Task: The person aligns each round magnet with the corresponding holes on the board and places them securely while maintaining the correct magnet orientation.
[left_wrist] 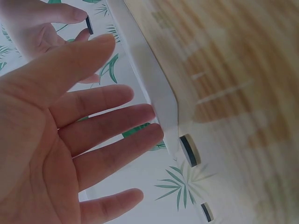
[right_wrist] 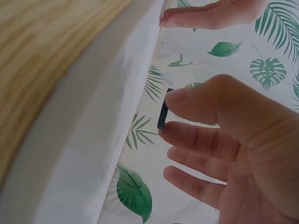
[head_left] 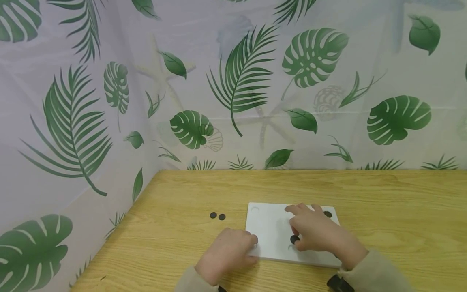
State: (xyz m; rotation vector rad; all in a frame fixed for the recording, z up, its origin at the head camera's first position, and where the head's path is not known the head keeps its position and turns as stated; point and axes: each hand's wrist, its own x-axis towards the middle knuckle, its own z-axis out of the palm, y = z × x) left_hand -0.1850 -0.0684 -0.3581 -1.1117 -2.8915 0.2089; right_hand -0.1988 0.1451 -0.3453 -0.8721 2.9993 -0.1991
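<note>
A white rectangular board (head_left: 271, 227) lies on the table, with a shallow round recess (head_left: 255, 210) at its far left corner. My right hand (head_left: 317, 231) is over the board and pinches a small black disc (head_left: 294, 239) between thumb and index finger. In the right wrist view the pinched disc (right_wrist: 163, 109) stands on edge, above the board's surface. At the board's left edge rests my left hand (head_left: 230, 251), fingers spread and nearly straight, with nothing in its grip. Another black disc (head_left: 327, 214) sits at the board's far right corner, partly behind the right hand.
Left of the board, two black discs (head_left: 217, 216) lie close together on the wood-grain table (head_left: 175, 227). A leaf-patterned sheet (head_left: 251, 154) hangs along the table's back and left sides. The right wrist hides most of the board's near right corner.
</note>
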